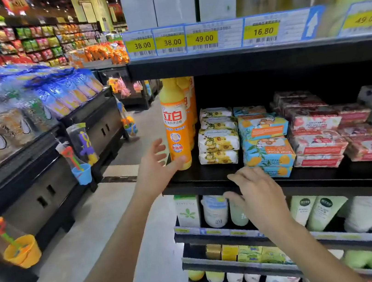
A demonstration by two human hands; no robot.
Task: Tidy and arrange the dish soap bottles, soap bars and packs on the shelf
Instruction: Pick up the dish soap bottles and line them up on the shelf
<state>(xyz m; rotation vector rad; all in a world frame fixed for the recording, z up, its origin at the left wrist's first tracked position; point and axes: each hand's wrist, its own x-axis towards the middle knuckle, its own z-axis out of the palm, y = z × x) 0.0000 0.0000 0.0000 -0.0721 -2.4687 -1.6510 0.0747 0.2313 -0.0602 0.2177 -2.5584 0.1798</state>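
Bottle: dish soap bottle [175, 128] upright at the left end of the shelf [209, 176], long axis 12 to 6.
Left hand [157, 166]: nearer; fingers spread, thumb tip at the bottle's base; bottle at 1 o'clock.
Right hand [258, 193]: fingers relaxed, holding nothing, at the shelf edge.

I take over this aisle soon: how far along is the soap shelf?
Done, it seems: the flowered packs sit stacked and the orange bottles stand upright at the shelf's left end. In hand: the left hand touches the front one's base; the right hand hovers open near the blue packs. Left: the blue packs and red packs lie skewed, unevenly stacked.
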